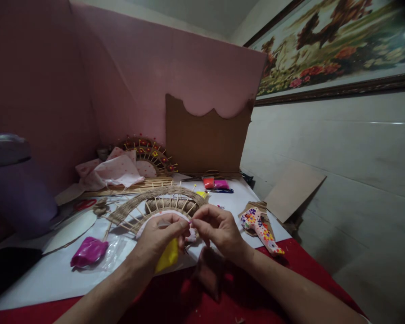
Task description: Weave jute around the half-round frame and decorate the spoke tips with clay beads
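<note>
Between my two hands, at the fingertips, is a tiny purple lump (190, 222) that looks like modelling clay. My left hand (164, 231) pinches it from one side, and my right hand (219, 229) closes its thumb and finger on the other. Just behind them lies a fan-shaped frame (131, 208) of thin sticks woven with brown twine, its inner half-round pale. A yellow packet (168, 257) shows below my left hand; whether it is touched I cannot tell. Off to the left rests a magenta clay packet (89, 252) in clear plastic.
A finished-looking decorated fan (151, 153) and pink cloth (116, 171) stand at the back. Red and magenta packets (216, 183) lie near a dark pen (222, 191). On the right is a flower-covered object (261, 227) on cardboard. A large lilac bottle (15, 189) stands left.
</note>
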{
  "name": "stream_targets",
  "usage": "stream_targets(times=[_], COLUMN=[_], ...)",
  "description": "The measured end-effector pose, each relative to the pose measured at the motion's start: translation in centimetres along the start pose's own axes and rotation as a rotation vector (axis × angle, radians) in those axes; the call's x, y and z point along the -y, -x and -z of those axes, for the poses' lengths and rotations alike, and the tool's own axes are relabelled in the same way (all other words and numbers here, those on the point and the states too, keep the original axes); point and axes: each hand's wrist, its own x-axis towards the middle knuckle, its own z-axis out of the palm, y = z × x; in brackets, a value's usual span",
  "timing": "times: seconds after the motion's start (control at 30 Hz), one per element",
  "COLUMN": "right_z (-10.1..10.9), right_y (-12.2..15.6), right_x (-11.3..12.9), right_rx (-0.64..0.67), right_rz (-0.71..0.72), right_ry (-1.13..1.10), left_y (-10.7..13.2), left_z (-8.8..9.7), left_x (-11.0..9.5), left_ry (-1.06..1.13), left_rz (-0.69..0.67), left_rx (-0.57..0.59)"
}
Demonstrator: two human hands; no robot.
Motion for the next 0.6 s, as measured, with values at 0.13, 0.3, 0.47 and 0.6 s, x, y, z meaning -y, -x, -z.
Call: stream_targets(times=[0.13, 0.3, 0.47, 0.6], right_z=[0.8, 1.2, 1.0, 1.0], right_y=[-0.9, -1.4, -1.3, -1.3], right_x=[0.3, 0.2, -0.2, 0.0], right_rx=[-0.189, -0.154, -0.075, -0.061], right_rz=[-0.159, -0.215, -0.257, -0.282], right_ry=[-0.338, -0.443, -0.472, -0.49], left_y=[0.1, -0.2, -0.3, -0.2], left_z=[0.0, 0.1, 0.1, 0.3], left_x=[-0.3, -0.3, -0.1, -0.2], left_ry=[0.084, 0.143, 0.138, 0.142], left_rz=[0.037, 0.037, 0.007, 0.005], left_rx=[-0.045, -0.059, -0.033, -0.018])
